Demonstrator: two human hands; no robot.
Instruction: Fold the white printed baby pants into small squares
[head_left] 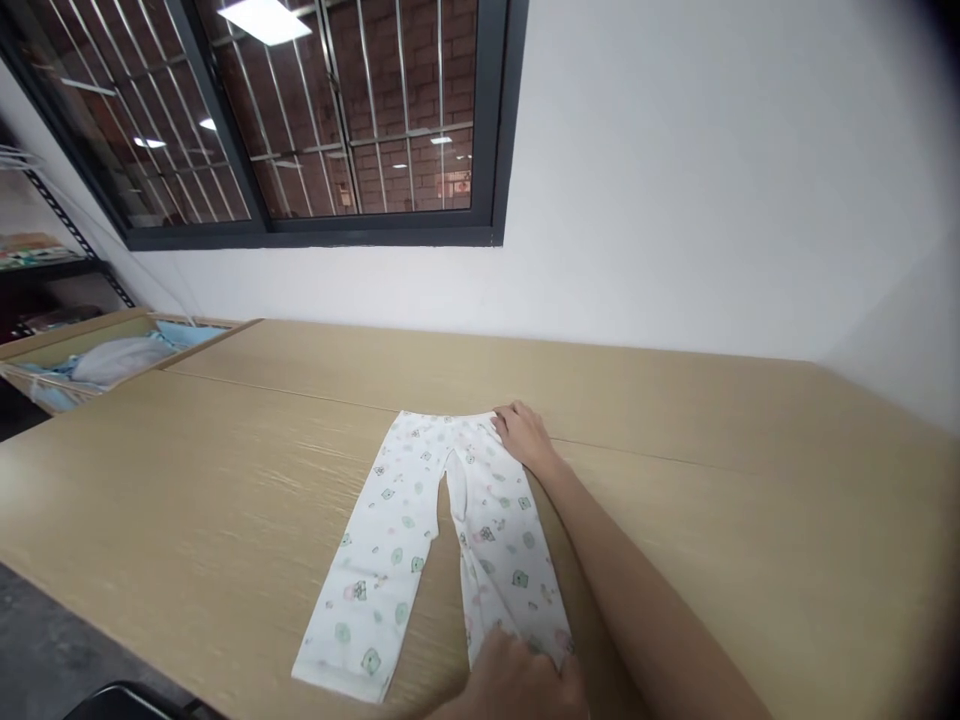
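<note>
A small pair of white pants (405,520), printed with green and pink figures, lies spread on the wooden table, its waistband toward the wall and its legs toward me. At the right corner of the waistband, my right hand (525,437) is closed with bent fingers over the edge of the cloth. Near the hem of the right-hand leg, my left hand (521,680) is curled shut on the fabric; its fingertips are hidden and the frame's bottom edge cuts it off. That leg shows creases and a folded inner edge, while the left-hand leg lies flatter.
The wide wooden tabletop (225,470) has a seam across it and meets a white wall (675,200) below a dark-framed window (375,228). A recessed wooden bin (202,345) at the far left holds pale and blue cloth (124,360). A black rounded object (124,700) stands by the front edge.
</note>
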